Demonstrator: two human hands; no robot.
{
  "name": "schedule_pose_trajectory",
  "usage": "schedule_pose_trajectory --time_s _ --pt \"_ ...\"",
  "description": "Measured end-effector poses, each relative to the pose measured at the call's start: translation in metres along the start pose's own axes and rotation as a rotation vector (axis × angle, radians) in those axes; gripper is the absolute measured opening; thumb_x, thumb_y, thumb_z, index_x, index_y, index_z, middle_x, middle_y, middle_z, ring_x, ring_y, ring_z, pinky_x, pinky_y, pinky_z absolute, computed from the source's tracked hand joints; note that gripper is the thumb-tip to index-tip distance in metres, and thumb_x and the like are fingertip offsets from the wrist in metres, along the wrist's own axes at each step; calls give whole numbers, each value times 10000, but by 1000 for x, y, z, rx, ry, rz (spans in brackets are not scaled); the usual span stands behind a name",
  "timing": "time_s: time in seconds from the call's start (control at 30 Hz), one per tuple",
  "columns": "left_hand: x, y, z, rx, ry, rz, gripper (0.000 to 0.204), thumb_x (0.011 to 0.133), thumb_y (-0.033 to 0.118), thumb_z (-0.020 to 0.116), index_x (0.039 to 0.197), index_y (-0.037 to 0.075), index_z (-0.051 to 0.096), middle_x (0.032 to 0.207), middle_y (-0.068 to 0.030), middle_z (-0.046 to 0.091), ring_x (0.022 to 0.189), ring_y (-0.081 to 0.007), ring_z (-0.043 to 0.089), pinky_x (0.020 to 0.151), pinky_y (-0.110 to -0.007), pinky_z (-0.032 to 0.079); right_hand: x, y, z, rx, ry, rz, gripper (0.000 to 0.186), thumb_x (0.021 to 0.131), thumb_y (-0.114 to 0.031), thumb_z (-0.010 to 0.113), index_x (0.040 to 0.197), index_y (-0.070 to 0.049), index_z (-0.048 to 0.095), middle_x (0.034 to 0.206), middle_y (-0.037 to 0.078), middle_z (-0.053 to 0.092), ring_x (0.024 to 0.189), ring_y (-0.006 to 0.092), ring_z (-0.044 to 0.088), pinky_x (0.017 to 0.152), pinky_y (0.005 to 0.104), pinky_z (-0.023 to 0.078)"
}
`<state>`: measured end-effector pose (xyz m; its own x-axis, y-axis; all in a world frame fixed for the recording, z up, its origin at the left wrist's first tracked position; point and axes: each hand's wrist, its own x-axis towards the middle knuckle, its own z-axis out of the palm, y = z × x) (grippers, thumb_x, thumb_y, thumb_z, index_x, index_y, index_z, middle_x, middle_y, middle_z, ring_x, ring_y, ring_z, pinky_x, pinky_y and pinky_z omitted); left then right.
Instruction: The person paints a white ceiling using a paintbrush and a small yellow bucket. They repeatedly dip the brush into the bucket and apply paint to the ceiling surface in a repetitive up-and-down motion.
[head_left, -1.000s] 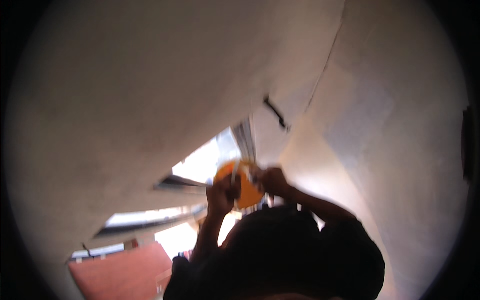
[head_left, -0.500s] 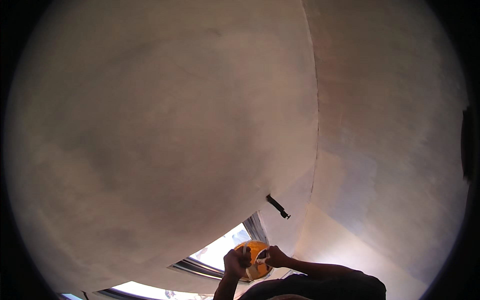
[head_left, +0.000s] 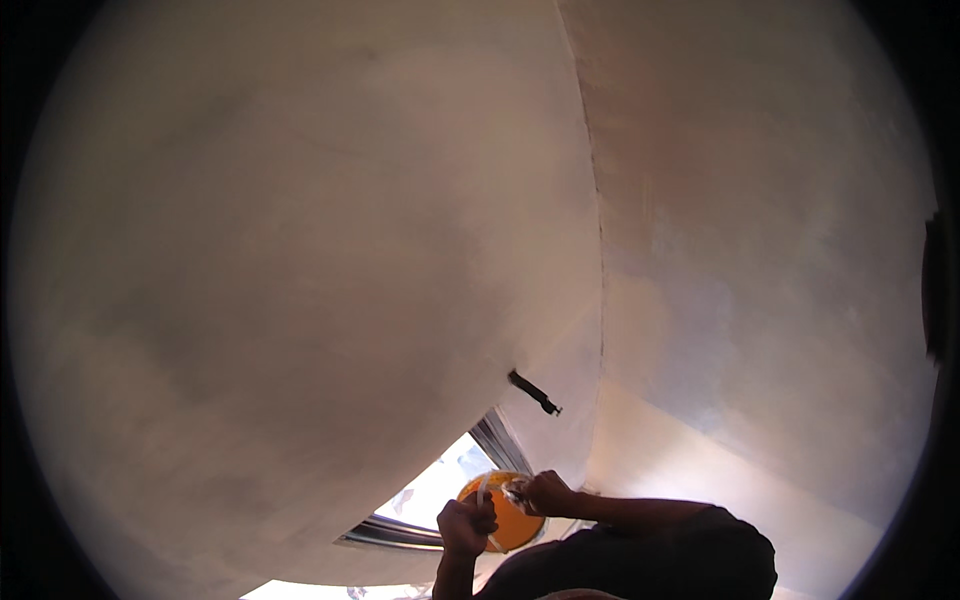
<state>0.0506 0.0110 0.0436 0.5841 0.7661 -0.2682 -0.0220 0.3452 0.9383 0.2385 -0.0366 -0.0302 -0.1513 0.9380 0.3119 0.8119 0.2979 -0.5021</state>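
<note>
Right hand (head_left: 548,493) shifted up orange container (head_left: 517,527) | pinching whitish item (head_left: 516,491) | left hand (head_left: 466,527) clenching white strip (head_left: 484,487) | contents unclear

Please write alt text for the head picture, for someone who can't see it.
A person's left hand seems to grip a white strap across a round orange object; the right hand seems to hold an unclear pale item near the object's edge. Beyond are a bright window, a black fitting and pale surfaces.
</note>
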Motion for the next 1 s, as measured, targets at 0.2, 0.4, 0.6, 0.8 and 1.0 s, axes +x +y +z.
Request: schedule_pose_trajectory --time_s 0.2,0.4,0.6,0.8,1.0 --pt "-11 -5 -5 -316 -21 -166 275 782 177 440 994 16 505 660 27 371 476 -65 286 434 -206 249 -23 35 53 -153 -27 49 494 689 -253 626 1142 -66 561 710 86 618 486 262 578 441 401 457" --pt "-31 10 0 -379 58 -208 396 730 266 444 1010 -7 501 650 37 335 490 -57 261 443 -200 223 -5 -22 -20 60 118 126 286 750 -186 668 1005 -58 648 865 149 670 641 281 656 572 373 530" --pt "-17 39 3 248 52 -17 444 699 298 431 1007 -13 499 636 26 336 487 -64 249 449 -209 218 14 -28 -44 297 216 219 144 720 -176 666 802 -63 700 734 114 673 621 282 649 600 370 521" --pt "-10 41 -1 288 48 -18 514 703 316 411 1081 -23 493 639 26 343 492 -64 246 460 -211 219 12 -36 -22 559 -31 316 136 721 -110 713 791 4 695 644 110 666 539 150 639 535 281 500" --pt "-13 41 2 574 65 -24 542 711 319 396 1124 -21 483 658 21 363 509 -61 255 476 -204 224 22 -43 -36 693 -234 435 217 694 -212 724 778 -16 684 705 120 673 636 251 655 665 345 520"
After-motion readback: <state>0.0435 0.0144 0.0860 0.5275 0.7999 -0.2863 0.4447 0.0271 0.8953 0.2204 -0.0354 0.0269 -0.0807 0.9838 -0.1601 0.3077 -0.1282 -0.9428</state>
